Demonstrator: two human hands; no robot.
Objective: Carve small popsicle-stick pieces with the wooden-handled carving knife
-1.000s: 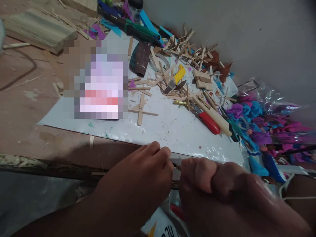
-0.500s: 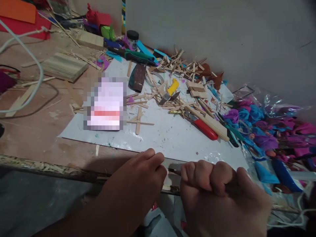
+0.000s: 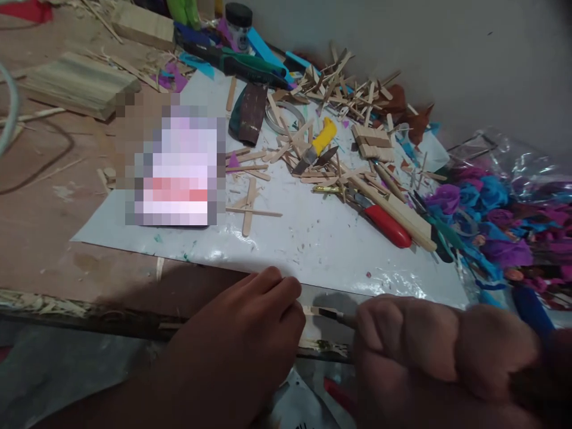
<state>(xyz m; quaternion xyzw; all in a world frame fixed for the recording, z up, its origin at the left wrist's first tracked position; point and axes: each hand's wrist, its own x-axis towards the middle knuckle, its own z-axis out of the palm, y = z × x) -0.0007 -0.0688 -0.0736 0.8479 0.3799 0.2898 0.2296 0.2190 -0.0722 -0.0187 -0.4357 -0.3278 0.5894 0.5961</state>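
Note:
At the table's front edge, my left hand (image 3: 268, 322) is closed, fingers bent down over one end of a thin wooden stick (image 3: 309, 310). Only a short pale piece of that stick shows past the fingertips. My right hand (image 3: 429, 351) is wrapped in a fist around a craft knife (image 3: 342, 319); its dark, narrow blade points left and lies at the stick. Most of the knife's handle is hidden by the fist. Behind the hands is a white sheet (image 3: 268, 253), with two crossed craft sticks (image 3: 248, 208) on it.
Red-handled pliers (image 3: 388, 226), a yellow-handled knife (image 3: 322, 138) and a heap of wooden sticks (image 3: 344, 89) lie farther back. A blurred-out bright rectangle (image 3: 179, 173) sits left. Wood blocks (image 3: 83, 83) are beyond it. Coloured paper flowers (image 3: 504, 238) crowd the right.
My right hand with the craft knife has moved right and nearer the camera, away from my left hand. More of the blade and stick shows. The view has shifted slightly.

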